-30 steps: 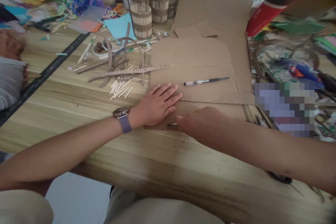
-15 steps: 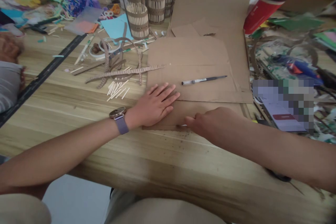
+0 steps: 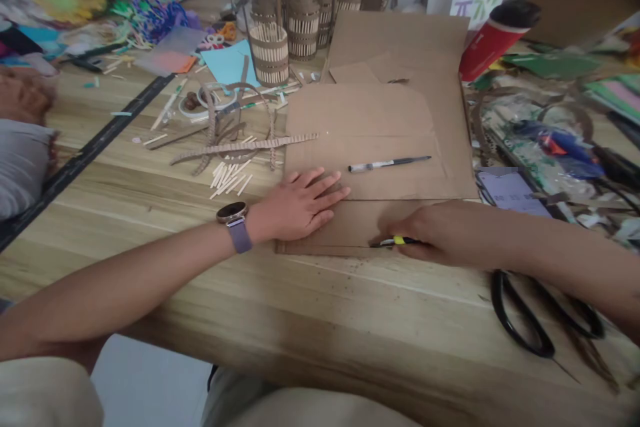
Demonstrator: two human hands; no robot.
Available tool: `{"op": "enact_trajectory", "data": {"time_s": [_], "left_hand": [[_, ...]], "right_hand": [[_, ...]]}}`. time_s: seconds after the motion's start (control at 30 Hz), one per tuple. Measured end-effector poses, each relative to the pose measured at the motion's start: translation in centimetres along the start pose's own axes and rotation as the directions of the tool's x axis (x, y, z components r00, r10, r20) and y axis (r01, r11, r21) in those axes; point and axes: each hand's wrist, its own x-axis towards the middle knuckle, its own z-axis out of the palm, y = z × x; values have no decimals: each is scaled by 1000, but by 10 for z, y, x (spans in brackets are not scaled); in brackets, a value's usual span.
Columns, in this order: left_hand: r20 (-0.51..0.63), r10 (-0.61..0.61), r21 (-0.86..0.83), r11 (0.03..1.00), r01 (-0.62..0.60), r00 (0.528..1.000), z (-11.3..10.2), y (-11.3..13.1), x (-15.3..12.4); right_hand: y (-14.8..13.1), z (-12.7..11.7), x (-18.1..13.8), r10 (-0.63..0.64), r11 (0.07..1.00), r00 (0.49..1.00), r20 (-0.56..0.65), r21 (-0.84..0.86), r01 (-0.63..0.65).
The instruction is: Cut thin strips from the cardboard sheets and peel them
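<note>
My left hand (image 3: 310,203), fingers spread, lies flat on the brown cardboard (image 3: 360,217) near its front left corner. In my right hand (image 3: 430,230) is a yellow and black utility knife (image 3: 400,240), its tip at the cardboard close to the front edge. A thin dark line runs along the sheet to the left of the tip. On the cardboard layer above lies a pen (image 3: 390,163). Left of my left hand are several short wooden sticks (image 3: 231,177) and a corrugated cardboard strip (image 3: 245,145) that reaches onto the sheet.
Black-handled scissors (image 3: 525,320) lie beneath my right forearm. A phone (image 3: 513,190) and a red tumbler (image 3: 493,43) stand or lie to the right. Stick-and-cardboard lanterns (image 3: 270,57) are at the back. A long black ruler (image 3: 100,140) and another person's sleeve (image 3: 20,167) are left.
My right hand has shifted right along the cardboard's front edge, and the knife now shows. The scissors have come into fuller view. My left hand stays pressed on the sheet.
</note>
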Motion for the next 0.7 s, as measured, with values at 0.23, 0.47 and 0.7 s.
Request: {"op": "enact_trajectory", "data": {"time_s": [0.23, 0.47, 0.7], "left_hand": [[-43, 11, -36, 999, -12, 999, 6, -3, 0], [-41, 33, -44, 998, -35, 999, 7, -5, 2], [-54, 36, -50, 998, -39, 998, 7, -5, 2]], "right_hand": [[-14, -22, -7, 263, 954, 964, 41, -162, -253], [-70, -7, 38, 63, 985, 998, -24, -162, -67], [-69, 2, 45, 4, 975, 994, -107, -221, -28]]}}
